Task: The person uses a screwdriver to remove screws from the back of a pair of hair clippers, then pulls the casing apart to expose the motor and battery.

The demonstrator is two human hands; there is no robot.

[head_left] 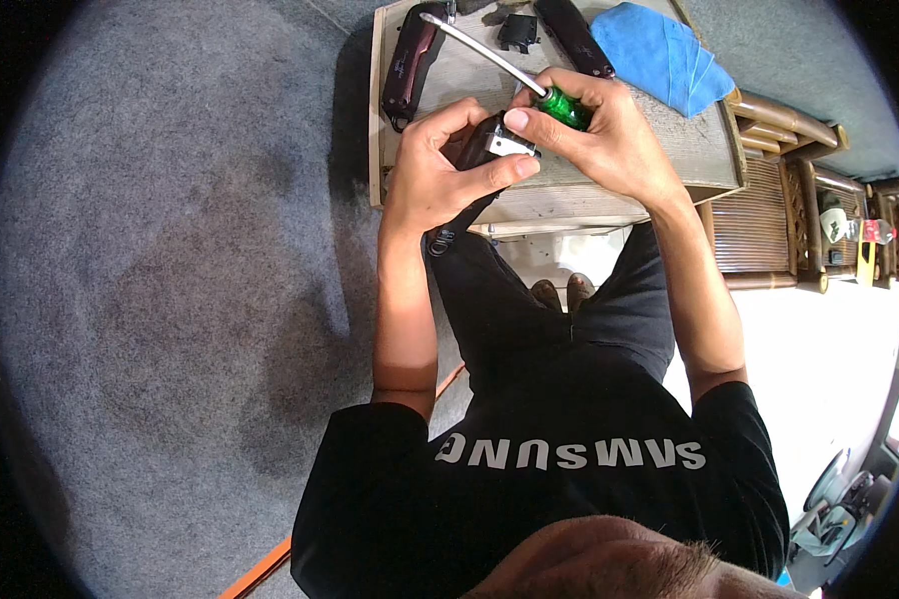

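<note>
My left hand (425, 185) is closed around a black hair clipper (459, 222), its metal blade end (509, 146) turned toward my right hand. A hanging loop shows at its lower end. In my right hand (624, 145) is a screwdriver (566, 108) with a clear green handle, gripped by the curled fingers. Its long metal shaft points up and left, away from the clipper. My right thumb and fingertips meet the clipper's blade end. What lies under those fingertips is hidden.
On the small wooden table (559, 203) lie a maroon-and-black clipper casing (410, 65), a small black part (517, 33), another dark casing (575, 38) and a blue cloth (654, 55). A bamboo bench (754, 230) stands to the right. A grey wall-like surface (170, 250) fills the left.
</note>
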